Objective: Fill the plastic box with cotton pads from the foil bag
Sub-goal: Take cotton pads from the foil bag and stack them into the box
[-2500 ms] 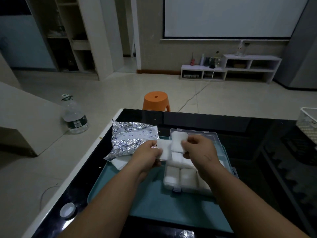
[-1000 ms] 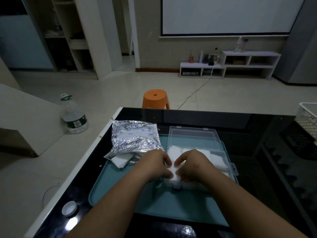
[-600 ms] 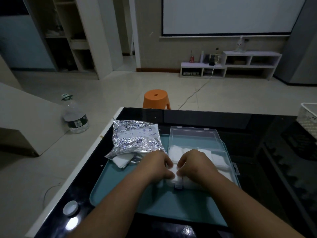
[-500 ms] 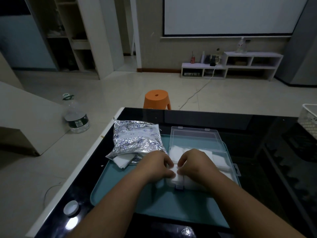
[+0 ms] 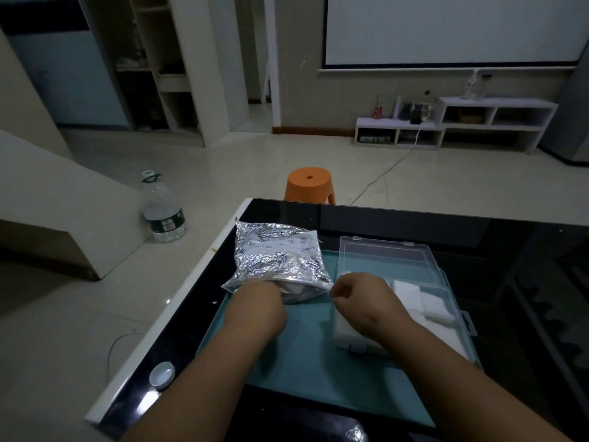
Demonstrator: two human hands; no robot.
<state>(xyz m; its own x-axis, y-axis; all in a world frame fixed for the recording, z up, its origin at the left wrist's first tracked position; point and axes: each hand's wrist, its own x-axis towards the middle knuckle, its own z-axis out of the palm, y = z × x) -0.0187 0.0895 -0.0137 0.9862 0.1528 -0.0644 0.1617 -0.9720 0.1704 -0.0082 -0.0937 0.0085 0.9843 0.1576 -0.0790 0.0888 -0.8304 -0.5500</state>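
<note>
Hands at the foil bag point(image 5: 277, 260)
The left hand point(image 5: 258, 306) is sitting in its mouth, fingers hidden, grip unclear; the right hand point(image 5: 363, 298) is pinching its corner. The open plastic box point(image 5: 382, 260) is lying just right, holding cotton pads point(image 5: 424, 301).

Dim room: pale tiled floor point(image 5: 229, 167), projection screen point(image 5: 452, 27) on far wall, low white shelf unit point(image 5: 459, 121) beneath, orange stool point(image 5: 309, 184), water bottle point(image 5: 163, 215) left.
</note>
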